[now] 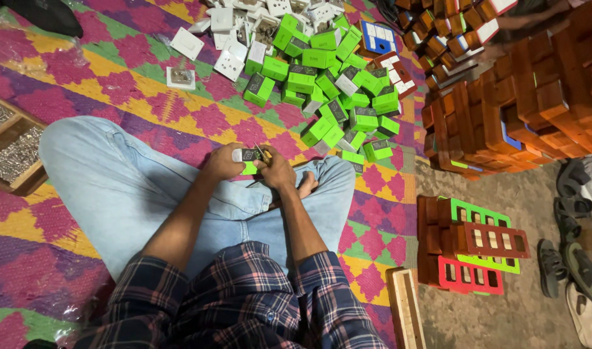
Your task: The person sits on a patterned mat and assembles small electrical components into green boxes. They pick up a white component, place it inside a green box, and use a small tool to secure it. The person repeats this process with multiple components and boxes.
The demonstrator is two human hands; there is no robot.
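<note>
While the legs are crossed on a patterned mat (147,110), a small green box (247,158) is held above the lap between both hands. The left hand (223,163) is clenched around the box's left end; the right hand (276,171) is closed on its right end, and a thin metal piece — too small to be identified — is seen at the fingertips. Just beyond the hands, a heap of green boxes (335,90) is spread over the mat, with white switch plates (225,39) scattered behind it. A wooden tray of screws (11,148) is set at the left edge. To the right, brown blocks (516,110) are stacked on the bare floor, and green and red frames (477,249) are piled nearer — sandals (570,258) lie beside them.
</note>
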